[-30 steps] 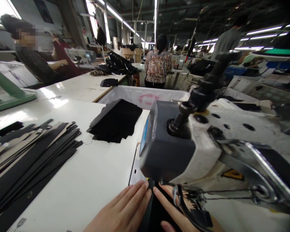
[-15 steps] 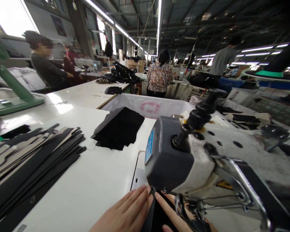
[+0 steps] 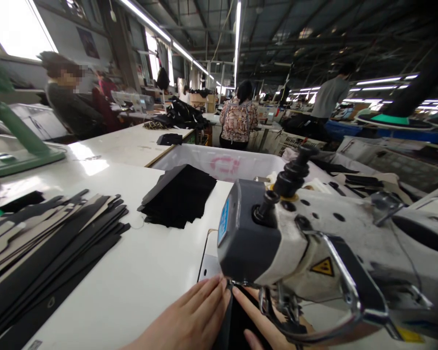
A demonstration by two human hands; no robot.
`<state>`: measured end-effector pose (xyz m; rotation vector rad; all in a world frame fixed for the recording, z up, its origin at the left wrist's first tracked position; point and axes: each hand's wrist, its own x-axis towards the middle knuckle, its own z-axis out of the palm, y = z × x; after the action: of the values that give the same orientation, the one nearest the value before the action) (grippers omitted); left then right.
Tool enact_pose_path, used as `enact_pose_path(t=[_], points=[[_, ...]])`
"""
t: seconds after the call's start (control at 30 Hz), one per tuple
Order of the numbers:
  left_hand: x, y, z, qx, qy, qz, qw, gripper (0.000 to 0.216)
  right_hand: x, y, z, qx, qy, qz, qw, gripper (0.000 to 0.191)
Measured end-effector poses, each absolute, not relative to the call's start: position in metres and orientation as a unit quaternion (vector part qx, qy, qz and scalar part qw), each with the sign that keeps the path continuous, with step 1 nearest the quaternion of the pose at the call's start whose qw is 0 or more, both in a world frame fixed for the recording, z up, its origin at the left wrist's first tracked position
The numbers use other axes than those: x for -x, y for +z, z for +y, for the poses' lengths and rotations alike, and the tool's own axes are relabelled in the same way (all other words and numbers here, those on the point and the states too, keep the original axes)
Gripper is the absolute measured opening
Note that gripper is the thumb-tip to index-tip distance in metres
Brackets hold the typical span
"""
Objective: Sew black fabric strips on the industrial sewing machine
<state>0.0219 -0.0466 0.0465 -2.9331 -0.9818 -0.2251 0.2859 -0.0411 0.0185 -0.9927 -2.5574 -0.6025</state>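
A grey and white sewing machine (image 3: 295, 243) fills the lower right. Under its head lies a black fabric piece (image 3: 237, 321) on the white table (image 3: 146, 277). My left hand (image 3: 193, 321) lies flat with fingers together, pressing the left side of that piece, fingertips next to the machine head. My right hand (image 3: 263, 323) lies flat on the piece's right side, partly hidden behind the machine's metal guard. The needle area is hidden by the machine head.
A stack of long black and tan strips (image 3: 44, 248) lies at the left. A pile of black fabric pieces (image 3: 178, 194) sits mid-table, a white bin (image 3: 219, 163) behind it. A green stand (image 3: 18, 141) is at far left. Other people work at tables beyond.
The view has shifted slightly, so the machine head sits lower and more to the left in frame. Both hands stay flat on the black piece, edged a little toward the machine.
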Motion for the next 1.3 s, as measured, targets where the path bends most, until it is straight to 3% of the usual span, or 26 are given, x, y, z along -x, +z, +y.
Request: enact_pose_path(t=[0.2, 0.37, 0.7, 0.97, 1.17, 1.3], points=[[-0.021, 0.061, -0.050, 0.949, -0.053, -0.310, 0.013, 0.047, -0.286, 0.014, -0.042, 0.349, -0.168, -0.906, 0.171, 0.047], [-0.019, 0.070, -0.053, 0.954, -0.037, -0.296, 0.018, 0.048, -0.273, 0.030, -0.038, 0.360, -0.136, -0.894, 0.229, 0.033], [-0.023, 0.062, -0.050, 0.939, -0.081, -0.334, 0.023, 0.066, -0.261, 0.047, -0.035, 0.362, -0.147, -0.876, 0.284, 0.035], [-0.023, 0.061, -0.051, 0.938, -0.084, -0.337, 0.016, 0.071, -0.259, 0.040, -0.032, 0.392, -0.144, -0.856, 0.305, 0.051], [-0.022, 0.054, -0.054, 0.946, -0.059, -0.319, 0.000, 0.054, -0.261, 0.039, -0.028, 0.407, -0.163, -0.847, 0.300, 0.051], [-0.014, 0.072, -0.062, 0.968, -0.114, -0.214, -0.064, 0.037, -0.257, 0.038, -0.062, 0.328, -0.200, -0.861, 0.334, 0.042]])
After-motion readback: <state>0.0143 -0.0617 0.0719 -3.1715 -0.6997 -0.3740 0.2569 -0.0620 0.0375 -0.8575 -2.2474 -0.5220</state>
